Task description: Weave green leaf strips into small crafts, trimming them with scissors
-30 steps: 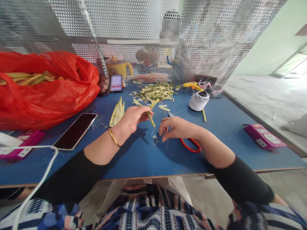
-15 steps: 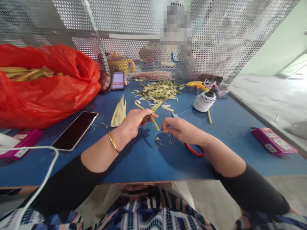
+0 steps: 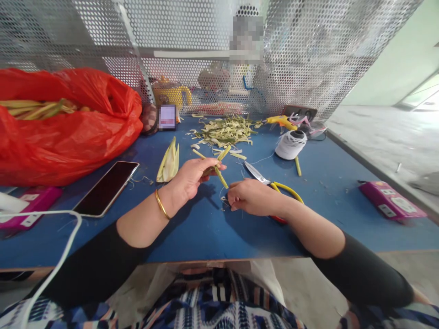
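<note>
My left hand (image 3: 199, 176) is closed around several crossed yellow-green husk strips (image 3: 222, 177), their ends sticking out past the thumb. Just right of the lower strip end, my right hand (image 3: 249, 196) is closed in a pinch on a fine white thread (image 3: 222, 194); the fingertips are partly hidden. Scissors (image 3: 256, 172) with yellow and red handles lie under and beyond the right hand, blades pointing away. A spool of white thread (image 3: 291, 146) stands to the right, and a loose thread trails from it toward the scissors.
A pale folded husk (image 3: 168, 162) lies left of my hands, near a phone (image 3: 108, 188). A red plastic bag (image 3: 75, 146) of husks fills the left side. Behind are a heap of husk scraps (image 3: 226, 130) and a yellow glue gun (image 3: 279, 120). A purple power strip (image 3: 391, 199) lies right.
My right hand has come down and slightly closer to me, its fingers curling further in. More of the scissors shows now. My left hand keeps its hold on the strips.
</note>
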Demonstrator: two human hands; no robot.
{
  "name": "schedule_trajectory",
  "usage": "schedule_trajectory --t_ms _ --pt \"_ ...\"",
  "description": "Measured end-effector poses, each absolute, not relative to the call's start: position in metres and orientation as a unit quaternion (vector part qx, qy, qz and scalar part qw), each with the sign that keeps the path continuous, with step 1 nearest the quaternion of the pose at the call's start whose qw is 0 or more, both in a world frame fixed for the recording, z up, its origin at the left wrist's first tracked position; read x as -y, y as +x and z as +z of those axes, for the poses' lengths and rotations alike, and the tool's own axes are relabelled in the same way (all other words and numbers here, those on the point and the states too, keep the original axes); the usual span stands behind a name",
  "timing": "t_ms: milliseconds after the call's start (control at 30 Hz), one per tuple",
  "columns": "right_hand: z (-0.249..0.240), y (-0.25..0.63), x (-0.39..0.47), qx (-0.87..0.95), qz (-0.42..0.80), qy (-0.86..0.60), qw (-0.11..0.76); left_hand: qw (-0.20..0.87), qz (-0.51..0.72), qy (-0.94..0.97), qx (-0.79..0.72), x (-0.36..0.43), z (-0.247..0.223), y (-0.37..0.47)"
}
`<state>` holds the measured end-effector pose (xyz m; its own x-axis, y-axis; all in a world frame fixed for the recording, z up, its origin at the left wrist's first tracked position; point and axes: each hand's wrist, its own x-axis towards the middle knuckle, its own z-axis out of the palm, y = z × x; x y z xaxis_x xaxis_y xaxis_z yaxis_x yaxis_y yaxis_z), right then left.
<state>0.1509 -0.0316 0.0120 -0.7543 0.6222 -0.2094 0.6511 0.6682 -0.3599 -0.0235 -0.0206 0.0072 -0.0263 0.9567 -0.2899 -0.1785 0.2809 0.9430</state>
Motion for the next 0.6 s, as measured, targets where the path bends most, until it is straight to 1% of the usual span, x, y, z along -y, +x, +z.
schedule_trajectory --t_ms 67,133,200,300,367,467,600 --pt "0.012 0.152 0.032 -0.923 -0.200 0.329 0.024 0.599 0.475 0.368 -0.530 0.020 0.006 -0.024" --pt "0.014 0.155 0.029 -0.920 -0.214 0.329 -0.016 0.599 0.474 0.367 -0.531 0.020 0.007 -0.024" --pt "0.015 0.159 0.024 -0.893 -0.272 0.349 -0.081 0.600 0.471 0.366 -0.534 0.020 0.007 -0.024" --pt "0.015 0.163 0.016 -0.819 -0.392 0.375 -0.185 0.605 0.467 0.366 -0.531 0.019 0.008 -0.024" --pt "0.013 0.164 0.013 -0.776 -0.446 0.380 -0.233 0.611 0.470 0.360 -0.525 0.019 0.008 -0.023" --pt "0.009 0.162 0.010 -0.738 -0.483 0.391 -0.264 0.621 0.471 0.351 -0.519 0.020 0.009 -0.022" --pt "0.009 0.161 0.011 -0.744 -0.457 0.419 -0.248 0.627 0.472 0.341 -0.518 0.021 0.010 -0.022"
